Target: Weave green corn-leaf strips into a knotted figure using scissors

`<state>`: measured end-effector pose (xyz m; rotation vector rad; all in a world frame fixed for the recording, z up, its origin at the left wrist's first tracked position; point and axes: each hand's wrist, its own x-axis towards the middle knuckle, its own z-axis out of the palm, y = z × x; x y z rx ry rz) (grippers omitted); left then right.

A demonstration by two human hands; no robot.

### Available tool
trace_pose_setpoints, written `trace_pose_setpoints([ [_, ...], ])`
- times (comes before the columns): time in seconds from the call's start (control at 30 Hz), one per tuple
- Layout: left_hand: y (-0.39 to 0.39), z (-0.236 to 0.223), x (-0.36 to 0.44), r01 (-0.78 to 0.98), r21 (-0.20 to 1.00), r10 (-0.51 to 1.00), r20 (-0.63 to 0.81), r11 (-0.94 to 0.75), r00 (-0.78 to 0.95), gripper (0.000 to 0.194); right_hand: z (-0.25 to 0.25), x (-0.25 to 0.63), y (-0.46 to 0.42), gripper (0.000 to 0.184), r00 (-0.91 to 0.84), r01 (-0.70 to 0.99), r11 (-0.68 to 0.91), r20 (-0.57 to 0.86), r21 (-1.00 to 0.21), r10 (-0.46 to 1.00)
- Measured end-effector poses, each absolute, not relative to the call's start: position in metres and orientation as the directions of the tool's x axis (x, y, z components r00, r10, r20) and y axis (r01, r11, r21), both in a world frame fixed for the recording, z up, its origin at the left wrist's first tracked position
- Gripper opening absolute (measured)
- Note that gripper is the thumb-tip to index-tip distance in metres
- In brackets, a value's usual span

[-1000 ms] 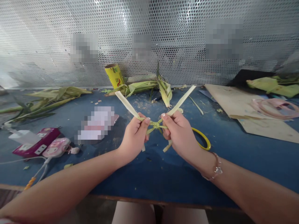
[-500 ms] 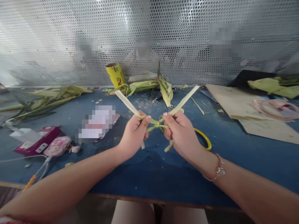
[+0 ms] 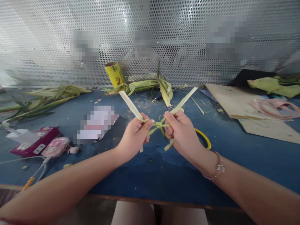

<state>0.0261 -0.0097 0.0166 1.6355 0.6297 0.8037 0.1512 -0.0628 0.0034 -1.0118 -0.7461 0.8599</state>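
Pale green corn husk strips [image 3: 159, 124] cross in a small knot between my hands, held above the blue table. My left hand [image 3: 136, 132] pinches the strips on the left of the knot, thumb on top; one flat end slants up and a short end hangs below. My right hand [image 3: 181, 129] grips those on the right side, with one end rising up to the right and another dangling underneath. Under and behind my right hand lies a yellow ring-shaped handle [image 3: 205, 139], partly hidden by the wrist.
Corn husks [image 3: 144, 86] and a yellow tube [image 3: 114, 74] stand by the perforated metal screen [image 3: 173, 37]. On the left are more husks [image 3: 56, 93], a phone [image 3: 98, 123], a purple power strip [image 3: 35, 142] and a pink case [image 3: 56, 147]. Cardboard [image 3: 225, 101] with a pink coil lies right.
Both hands keep their grip on the husk strips. The knot shifts slightly to the right, and my left thumb sits a little closer to it.
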Motion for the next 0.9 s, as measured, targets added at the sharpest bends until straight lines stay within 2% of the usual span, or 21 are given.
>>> trace_pose_setpoints([
  [0.2, -0.0068, 0.0171, 0.0239, -0.030, 0.969, 0.765, 0.212, -0.245, 0.609, 0.019, 0.0054, 0.1499, -0.0656, 0.022, 0.461, -0.236, 0.284, 0.150, -0.929, 0.875],
  [0.43, -0.0016, 0.0194, 0.0260, -0.128, 0.983, 0.792, 0.184, -0.134, 0.583, 0.021, 0.0055, 0.1459, -0.0688, 0.020, 0.473, -0.145, 0.352, 0.248, -0.925, 0.845],
  [0.73, -0.0032, 0.0226, 0.0275, -0.179, 0.981, 0.812, 0.163, -0.074, 0.560, 0.021, 0.0064, 0.1466, -0.0712, 0.018, 0.457, -0.086, 0.364, 0.288, -0.927, 0.842],
  [0.9, -0.0006, 0.0211, 0.0266, -0.146, 0.986, 0.793, 0.148, -0.076, 0.592, 0.021, 0.0061, 0.1503, -0.0697, 0.020, 0.438, -0.102, 0.360, 0.284, -0.927, 0.853],
])
